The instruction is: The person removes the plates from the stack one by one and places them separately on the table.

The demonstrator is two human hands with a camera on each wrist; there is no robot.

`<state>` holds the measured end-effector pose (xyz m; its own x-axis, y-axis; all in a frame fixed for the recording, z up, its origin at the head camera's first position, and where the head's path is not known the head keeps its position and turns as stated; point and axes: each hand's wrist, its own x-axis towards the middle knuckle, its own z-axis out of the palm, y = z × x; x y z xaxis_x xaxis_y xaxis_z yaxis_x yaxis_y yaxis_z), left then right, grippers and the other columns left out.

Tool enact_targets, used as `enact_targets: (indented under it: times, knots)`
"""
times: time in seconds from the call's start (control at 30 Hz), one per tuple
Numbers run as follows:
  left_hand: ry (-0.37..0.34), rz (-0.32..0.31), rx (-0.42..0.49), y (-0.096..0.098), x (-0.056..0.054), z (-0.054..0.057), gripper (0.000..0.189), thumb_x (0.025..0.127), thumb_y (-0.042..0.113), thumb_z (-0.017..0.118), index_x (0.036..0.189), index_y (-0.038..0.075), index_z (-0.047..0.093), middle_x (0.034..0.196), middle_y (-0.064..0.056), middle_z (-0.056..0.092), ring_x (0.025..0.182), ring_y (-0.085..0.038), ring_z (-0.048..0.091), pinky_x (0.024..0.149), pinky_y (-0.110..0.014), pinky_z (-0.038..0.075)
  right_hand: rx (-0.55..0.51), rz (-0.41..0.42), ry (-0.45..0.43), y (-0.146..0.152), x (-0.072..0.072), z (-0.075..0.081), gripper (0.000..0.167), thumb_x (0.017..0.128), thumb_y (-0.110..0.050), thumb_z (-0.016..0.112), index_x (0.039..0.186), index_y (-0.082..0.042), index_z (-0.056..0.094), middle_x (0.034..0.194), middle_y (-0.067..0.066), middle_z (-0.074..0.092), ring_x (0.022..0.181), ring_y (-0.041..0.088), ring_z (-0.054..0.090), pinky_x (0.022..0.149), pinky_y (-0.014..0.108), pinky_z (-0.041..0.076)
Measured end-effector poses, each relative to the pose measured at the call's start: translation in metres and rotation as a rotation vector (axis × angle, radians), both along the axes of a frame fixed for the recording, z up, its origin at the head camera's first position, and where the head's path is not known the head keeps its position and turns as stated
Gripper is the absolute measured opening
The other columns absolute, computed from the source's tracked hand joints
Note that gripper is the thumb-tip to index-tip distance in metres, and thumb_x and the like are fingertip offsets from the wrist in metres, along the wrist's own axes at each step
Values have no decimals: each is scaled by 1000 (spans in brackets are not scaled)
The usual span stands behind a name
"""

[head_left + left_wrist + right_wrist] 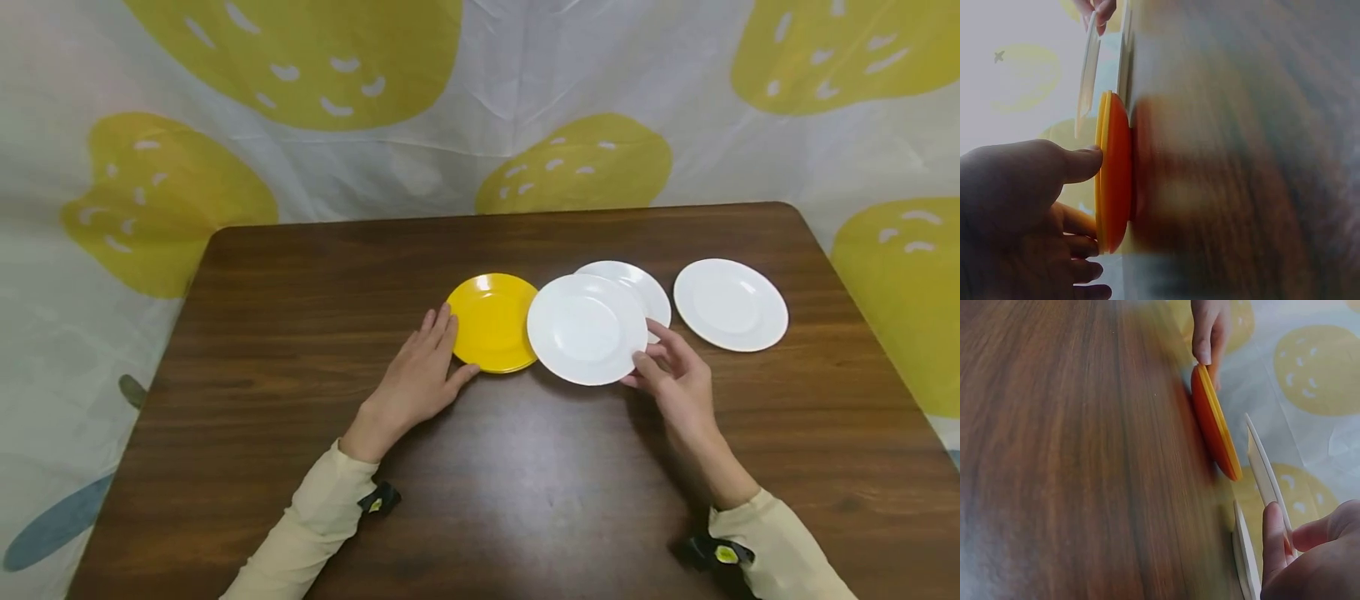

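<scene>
Two yellow plates (pixel 491 325), nested in a stack, lie on the table; the left wrist view shows their doubled rim. My left hand (pixel 412 379) touches the stack's left edge, thumb at the near rim and fingers extended along the side. In my right hand (pixel 678 383) a white plate (pixel 587 329) is pinched at its right rim, thumb above and fingers beneath. This plate is held above the table, its left edge close to the yellow stack, as the right wrist view (pixel 1266 469) shows. Behind it, partly covered, a second white plate (pixel 637 283) lies on the table.
Another white plate (pixel 731 304) lies at the right of the brown wooden table (pixel 300 333). A white cloth with yellow fruit shapes (pixel 420 179) hangs behind the table's far edge. Dark bands (pixel 381 498) sit on the sleeves at both wrists.
</scene>
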<state>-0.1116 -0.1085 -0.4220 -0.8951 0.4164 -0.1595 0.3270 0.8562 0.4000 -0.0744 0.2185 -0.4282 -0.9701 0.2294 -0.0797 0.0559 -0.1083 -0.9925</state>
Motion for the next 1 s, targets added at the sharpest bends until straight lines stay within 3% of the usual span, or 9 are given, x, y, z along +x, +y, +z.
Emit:
enact_targets:
  times: [0.67, 1.0]
  knots:
    - [-19, -3, 2, 0, 0, 0, 82, 105, 48, 50, 161, 0, 14, 170, -17, 5, 158, -34, 6, 125, -55, 20, 22, -25, -28, 26, 21, 3, 49, 96, 6, 61, 143, 2, 51, 89, -2, 69, 77, 7, 69, 67, 24, 61]
    - [-16, -4, 6, -1, 1, 2, 81, 105, 46, 50, 161, -2, 15, 170, -19, 5, 158, -36, 7, 124, -56, 21, -34, -55, -11, 40, 32, 1, 48, 95, 6, 62, 142, -1, 54, 89, -2, 72, 76, 9, 71, 66, 25, 61]
